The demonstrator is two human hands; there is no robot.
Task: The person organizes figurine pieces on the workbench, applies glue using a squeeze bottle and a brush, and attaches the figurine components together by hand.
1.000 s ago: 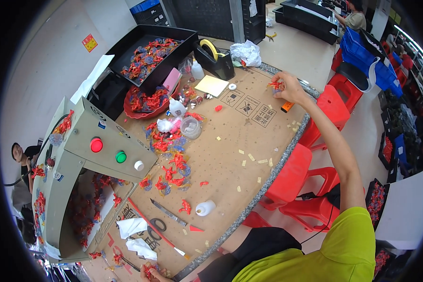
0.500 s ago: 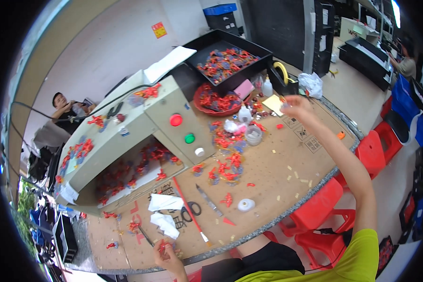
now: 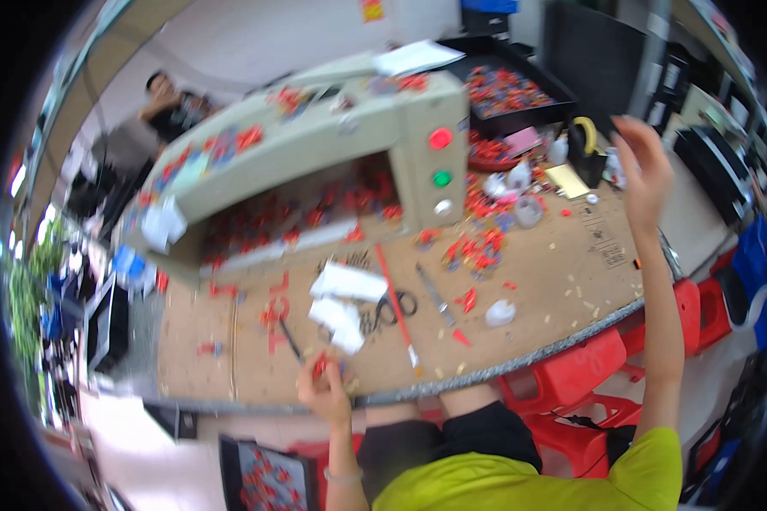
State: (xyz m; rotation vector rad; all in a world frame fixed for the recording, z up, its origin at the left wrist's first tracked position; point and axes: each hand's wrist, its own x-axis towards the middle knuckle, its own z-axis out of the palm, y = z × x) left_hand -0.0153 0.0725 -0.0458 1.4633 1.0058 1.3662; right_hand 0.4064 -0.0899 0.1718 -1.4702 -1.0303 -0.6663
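By the surface's (image 3: 533,277) front edge, the left hand (image 3: 325,395) grasps one red piece (image 3: 320,366), direction and axis blurred, the right hand's (image 3: 648,175) hold unclear.

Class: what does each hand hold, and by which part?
The left hand holds a red figurine, its gripped part too blurred to tell. In the right hand, nothing held shows.

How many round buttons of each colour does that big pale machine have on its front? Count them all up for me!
Red button: 1
Green button: 1
White button: 1
Total: 3
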